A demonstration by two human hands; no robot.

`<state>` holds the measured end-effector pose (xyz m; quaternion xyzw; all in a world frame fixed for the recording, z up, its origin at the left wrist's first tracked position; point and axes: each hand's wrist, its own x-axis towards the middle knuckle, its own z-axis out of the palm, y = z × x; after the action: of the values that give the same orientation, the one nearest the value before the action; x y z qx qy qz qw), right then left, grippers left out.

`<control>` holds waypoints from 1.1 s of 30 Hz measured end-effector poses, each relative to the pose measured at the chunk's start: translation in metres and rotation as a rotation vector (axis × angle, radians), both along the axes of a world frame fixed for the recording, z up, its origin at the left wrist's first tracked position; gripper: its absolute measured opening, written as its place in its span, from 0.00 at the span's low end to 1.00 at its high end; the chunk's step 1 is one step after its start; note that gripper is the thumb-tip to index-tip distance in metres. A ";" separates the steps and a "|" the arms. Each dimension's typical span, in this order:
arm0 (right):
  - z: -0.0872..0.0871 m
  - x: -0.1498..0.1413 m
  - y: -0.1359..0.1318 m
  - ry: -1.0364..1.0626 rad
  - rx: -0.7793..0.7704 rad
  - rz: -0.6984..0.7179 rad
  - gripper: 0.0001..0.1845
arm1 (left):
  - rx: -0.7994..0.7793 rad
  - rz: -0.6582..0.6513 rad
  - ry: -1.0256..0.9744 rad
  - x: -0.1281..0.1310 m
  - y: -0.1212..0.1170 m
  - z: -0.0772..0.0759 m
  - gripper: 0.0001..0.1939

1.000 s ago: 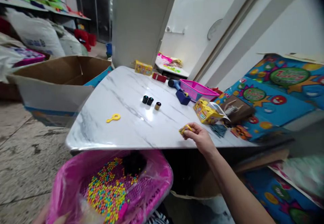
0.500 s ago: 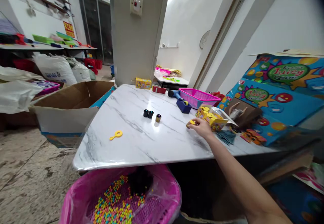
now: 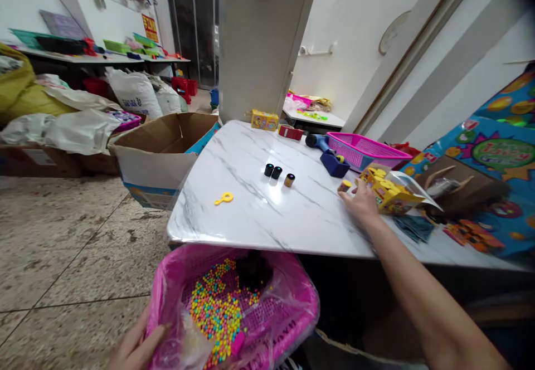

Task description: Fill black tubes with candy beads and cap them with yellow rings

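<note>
My left hand (image 3: 136, 345) grips the left rim of a pink plastic basket (image 3: 307, 297) with a clear liner. Many small coloured balls (image 3: 217, 308) and a dark bundle (image 3: 254, 269) lie in it. On the marble-patterned table, a small yellow-capped tub (image 3: 345, 186) stands upright at the fingertips of my right hand (image 3: 361, 201). Those fingers are apart, and whether the thumb touches the tub is unclear. Right behind that hand is a yellow display box (image 3: 395, 191) of similar yellow-capped tubs. Two black cylinders (image 3: 273, 171) and a gold-and-black one (image 3: 289, 180) stand mid-table.
A yellow ring-ended wand (image 3: 224, 198) lies near the table's left edge. Farther back are a blue tape dispenser (image 3: 334, 165), a pink-rimmed basket (image 3: 363, 150) and a yellow box (image 3: 264, 120). An open carton (image 3: 154, 164) stands left; large blue cartons (image 3: 497, 158) stand right.
The view has shifted left and down. My left hand has come into view on the basket rim. The yellow-capped tub, earlier tilted in my right hand, now stands upright on the table.
</note>
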<state>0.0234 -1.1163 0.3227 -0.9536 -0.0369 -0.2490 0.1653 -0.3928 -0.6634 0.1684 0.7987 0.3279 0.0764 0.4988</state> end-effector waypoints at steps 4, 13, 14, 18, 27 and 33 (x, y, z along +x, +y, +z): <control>0.011 -0.037 0.039 -0.126 -0.005 0.239 0.25 | -0.114 -0.003 -0.010 0.015 0.010 0.021 0.22; 0.045 -0.194 0.116 0.816 0.082 1.100 0.20 | -0.371 0.100 -0.031 0.017 -0.005 0.043 0.25; 0.040 -0.207 0.118 0.898 0.043 1.170 0.21 | -0.391 0.106 -0.020 0.014 -0.010 0.042 0.26; 0.019 -0.223 0.120 0.908 -0.063 1.132 0.20 | -0.382 0.011 0.006 0.007 -0.026 0.048 0.30; -0.024 -0.200 0.097 0.648 -0.187 0.883 0.12 | -0.134 -0.172 0.058 0.005 -0.026 0.058 0.32; -0.073 -0.207 0.131 0.399 -0.460 1.197 0.15 | -0.129 -0.238 0.088 0.015 -0.025 0.060 0.28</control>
<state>-0.1840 -0.9850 0.2497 -0.8073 -0.5802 0.0809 0.0709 -0.3774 -0.6881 0.2279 0.8007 0.2565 -0.0395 0.5400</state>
